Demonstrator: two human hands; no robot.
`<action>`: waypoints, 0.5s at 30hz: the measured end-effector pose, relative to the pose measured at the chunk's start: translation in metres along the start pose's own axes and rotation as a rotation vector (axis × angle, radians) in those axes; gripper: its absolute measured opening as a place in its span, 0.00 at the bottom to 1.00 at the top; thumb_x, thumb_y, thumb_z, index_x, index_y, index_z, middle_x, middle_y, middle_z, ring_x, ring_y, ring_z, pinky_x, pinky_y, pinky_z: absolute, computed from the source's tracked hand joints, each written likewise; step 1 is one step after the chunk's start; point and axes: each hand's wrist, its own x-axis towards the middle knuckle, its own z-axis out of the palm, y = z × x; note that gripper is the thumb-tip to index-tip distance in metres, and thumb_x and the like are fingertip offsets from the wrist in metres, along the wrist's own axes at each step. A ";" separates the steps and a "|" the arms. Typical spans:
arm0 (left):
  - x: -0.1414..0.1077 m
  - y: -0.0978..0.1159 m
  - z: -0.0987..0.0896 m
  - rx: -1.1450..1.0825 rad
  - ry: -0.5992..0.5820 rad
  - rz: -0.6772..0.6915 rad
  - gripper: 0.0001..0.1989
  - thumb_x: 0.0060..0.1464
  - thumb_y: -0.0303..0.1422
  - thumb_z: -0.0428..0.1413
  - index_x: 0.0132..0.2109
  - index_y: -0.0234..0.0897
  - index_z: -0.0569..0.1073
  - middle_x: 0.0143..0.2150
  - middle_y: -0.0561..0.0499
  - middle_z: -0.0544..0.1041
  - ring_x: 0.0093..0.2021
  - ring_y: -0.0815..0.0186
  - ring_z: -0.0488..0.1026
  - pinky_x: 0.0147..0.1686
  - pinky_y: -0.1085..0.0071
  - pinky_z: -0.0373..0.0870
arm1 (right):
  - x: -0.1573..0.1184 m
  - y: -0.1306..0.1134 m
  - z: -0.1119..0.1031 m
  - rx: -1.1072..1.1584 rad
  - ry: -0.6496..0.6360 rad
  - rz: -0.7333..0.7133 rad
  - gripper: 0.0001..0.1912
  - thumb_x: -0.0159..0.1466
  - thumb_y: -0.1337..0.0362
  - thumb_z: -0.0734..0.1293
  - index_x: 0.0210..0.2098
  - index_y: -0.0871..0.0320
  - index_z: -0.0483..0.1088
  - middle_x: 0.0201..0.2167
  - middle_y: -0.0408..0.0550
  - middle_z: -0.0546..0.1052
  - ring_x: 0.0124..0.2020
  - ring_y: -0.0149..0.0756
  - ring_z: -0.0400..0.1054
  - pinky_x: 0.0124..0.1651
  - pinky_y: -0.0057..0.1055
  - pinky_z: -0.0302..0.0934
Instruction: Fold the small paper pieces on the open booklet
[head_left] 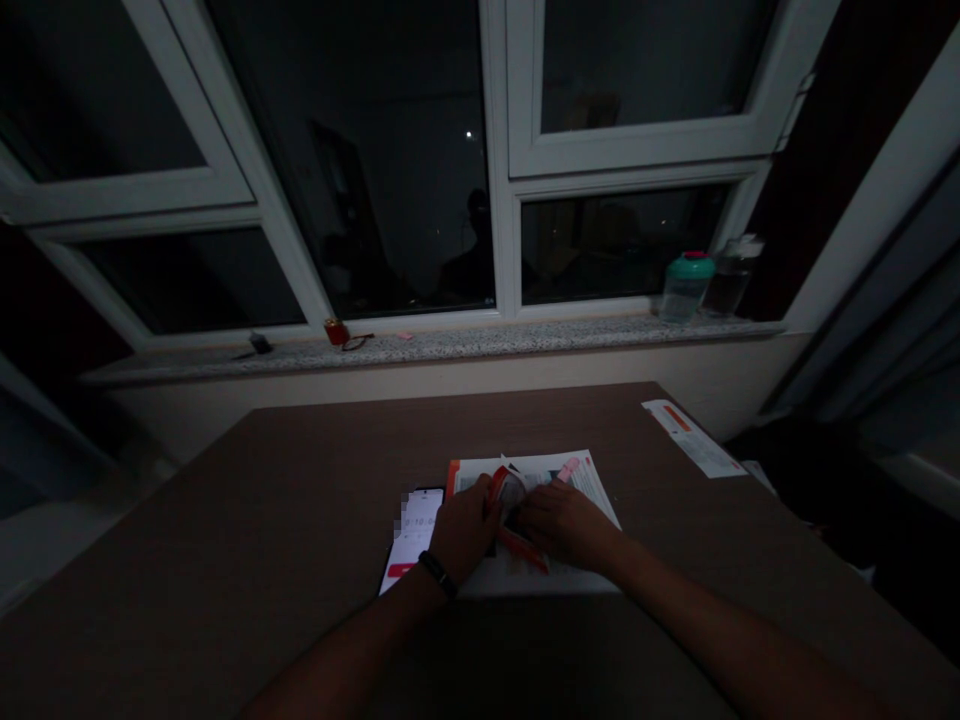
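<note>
Over the middle of the brown table, my left hand (463, 525) is closed on a folded or curled piece of orange-and-white printed paper (511, 490). My right hand (564, 522) meets it from the other side, fingers together on the same paper; the fingertips are partly hidden. Beneath both hands lies a flat printed sheet (600, 495) with an orange corner. A slim pink object (568, 468), its kind unclear, lies on that sheet just beyond my right hand. Left of my left hand, a phone (412, 530) with a lit timer screen rests on the table.
A cut printed strip (694, 440) lies at the right edge of the table (315, 470). On the granite sill (480, 342) behind stand a small red jar (336, 332), a green-lidded bottle (686, 285) and a clear bottle (731, 278). The room is dim.
</note>
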 end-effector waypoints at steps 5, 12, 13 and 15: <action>-0.002 0.002 -0.002 -0.031 -0.007 0.048 0.11 0.62 0.37 0.53 0.50 0.41 0.64 0.38 0.51 0.77 0.41 0.60 0.75 0.37 0.70 0.64 | 0.003 -0.004 -0.004 -0.008 -0.043 0.032 0.09 0.67 0.66 0.63 0.43 0.56 0.74 0.38 0.50 0.77 0.43 0.40 0.68 0.46 0.36 0.57; 0.001 -0.001 -0.002 -0.025 -0.022 0.045 0.08 0.64 0.35 0.51 0.49 0.41 0.65 0.39 0.52 0.77 0.42 0.60 0.75 0.37 0.70 0.63 | 0.003 -0.005 -0.001 -0.041 -0.038 0.030 0.07 0.67 0.67 0.62 0.40 0.57 0.73 0.37 0.49 0.76 0.40 0.39 0.68 0.44 0.35 0.56; 0.002 -0.001 -0.003 -0.017 -0.022 0.042 0.07 0.65 0.35 0.50 0.49 0.41 0.65 0.40 0.51 0.77 0.42 0.60 0.75 0.37 0.70 0.62 | 0.003 -0.005 -0.001 -0.047 -0.035 0.029 0.07 0.67 0.67 0.62 0.40 0.57 0.73 0.36 0.48 0.76 0.40 0.38 0.68 0.44 0.35 0.56; 0.002 -0.002 -0.003 -0.001 -0.035 0.036 0.07 0.66 0.35 0.48 0.49 0.41 0.65 0.40 0.51 0.77 0.42 0.60 0.75 0.38 0.70 0.62 | 0.003 -0.006 0.000 -0.054 -0.043 0.025 0.06 0.66 0.67 0.63 0.39 0.57 0.73 0.36 0.48 0.76 0.39 0.38 0.68 0.43 0.34 0.56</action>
